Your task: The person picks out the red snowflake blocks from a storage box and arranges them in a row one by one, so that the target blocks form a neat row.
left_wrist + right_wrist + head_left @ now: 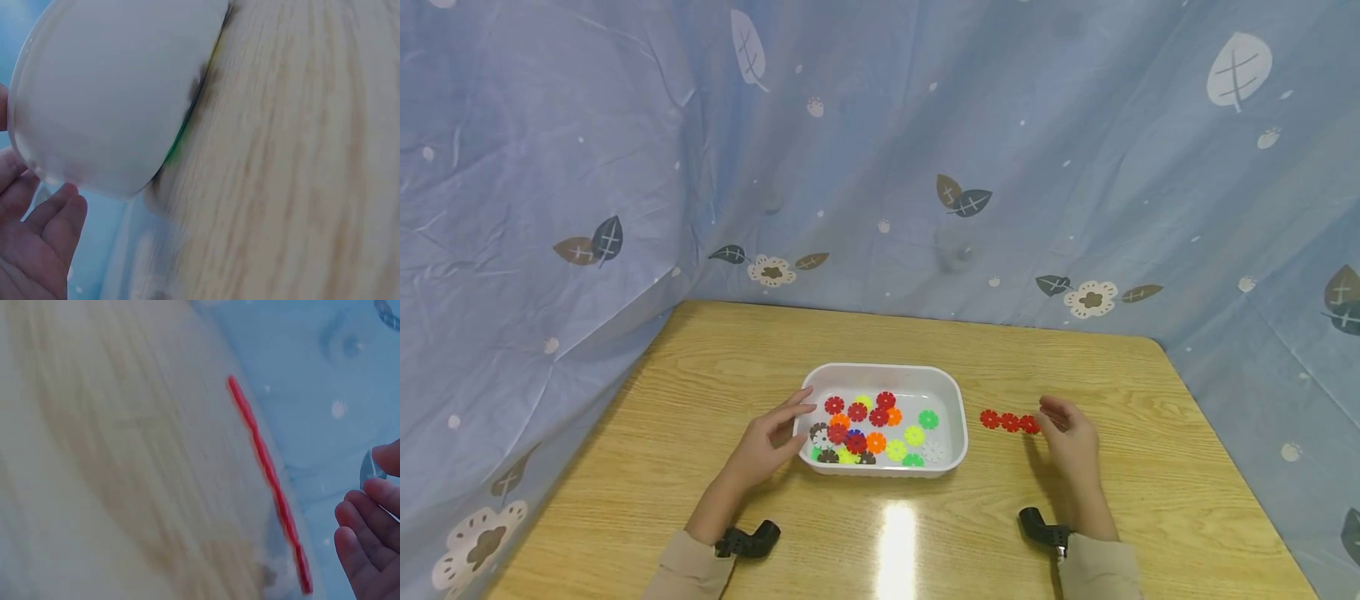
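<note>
My left hand [762, 442] rests at the left end of a white plastic tray [961, 417], its fingers and thumb spread at the rim. In the left wrist view, fingertips touch the tray's wall [112, 94]. Inside lie loose notched plastic discs, among them a green disc [928, 419], an orange disc [876, 442] and a red disc [834, 405]. Right of the tray, a row of red notched discs [1010, 422] lies on the table, its right end partly hidden by my right hand [1071, 442]. The right wrist view shows that hand apart from the red row [269, 472], holding nothing visible.
A wooden table [715, 358] carries everything. Behind and beside it hangs a blue cloth [865, 167] printed with leaves and flowers. Each wrist wears a black mount, the left mount [751, 542] and the right mount [1043, 531]. Light glares on the table's front.
</note>
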`<action>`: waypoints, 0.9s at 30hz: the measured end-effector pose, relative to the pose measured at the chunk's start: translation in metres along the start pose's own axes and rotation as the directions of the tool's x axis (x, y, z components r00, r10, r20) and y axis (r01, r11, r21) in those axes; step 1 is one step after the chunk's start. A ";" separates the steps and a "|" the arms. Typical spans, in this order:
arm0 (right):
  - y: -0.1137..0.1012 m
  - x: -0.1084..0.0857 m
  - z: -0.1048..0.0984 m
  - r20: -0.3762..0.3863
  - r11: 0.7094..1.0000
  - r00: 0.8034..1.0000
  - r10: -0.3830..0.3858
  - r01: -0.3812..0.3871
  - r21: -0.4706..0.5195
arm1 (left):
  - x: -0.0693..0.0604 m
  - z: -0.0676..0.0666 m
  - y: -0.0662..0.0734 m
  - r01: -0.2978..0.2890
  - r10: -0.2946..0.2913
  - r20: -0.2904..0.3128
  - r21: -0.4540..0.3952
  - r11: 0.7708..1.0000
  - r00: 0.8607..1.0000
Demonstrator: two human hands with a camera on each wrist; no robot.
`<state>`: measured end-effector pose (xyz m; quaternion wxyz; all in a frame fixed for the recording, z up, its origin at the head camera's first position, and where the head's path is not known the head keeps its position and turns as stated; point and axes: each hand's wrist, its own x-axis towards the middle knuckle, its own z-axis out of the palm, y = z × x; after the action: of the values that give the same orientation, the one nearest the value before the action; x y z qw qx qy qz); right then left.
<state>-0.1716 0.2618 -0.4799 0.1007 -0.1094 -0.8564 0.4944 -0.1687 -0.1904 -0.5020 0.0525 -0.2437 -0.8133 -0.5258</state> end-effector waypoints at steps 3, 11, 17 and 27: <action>-0.007 -0.004 0.006 0.043 0.999 0.998 -0.043 0.042 0.010 | 0.000 0.000 0.001 -0.001 0.001 -0.001 -0.003 1.000 1.000; -0.024 -0.009 0.022 0.095 0.960 0.972 -0.215 0.192 0.204 | 0.002 -0.004 0.027 -0.002 0.002 0.005 -0.003 1.000 1.000; -0.040 -0.013 0.037 0.131 0.937 0.954 -0.268 0.226 0.267 | 0.003 -0.006 0.037 -0.007 0.007 0.005 -0.006 1.000 1.000; -0.056 -0.024 0.062 0.215 0.903 0.926 -0.311 0.217 0.371 | 0.003 -0.005 0.038 -0.019 0.019 0.007 0.006 1.000 1.000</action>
<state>-0.1711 0.1762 -0.4630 0.0676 0.0960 -0.7704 0.6266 -0.1556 -0.1816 -0.4672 0.0556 -0.2528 -0.8128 -0.5219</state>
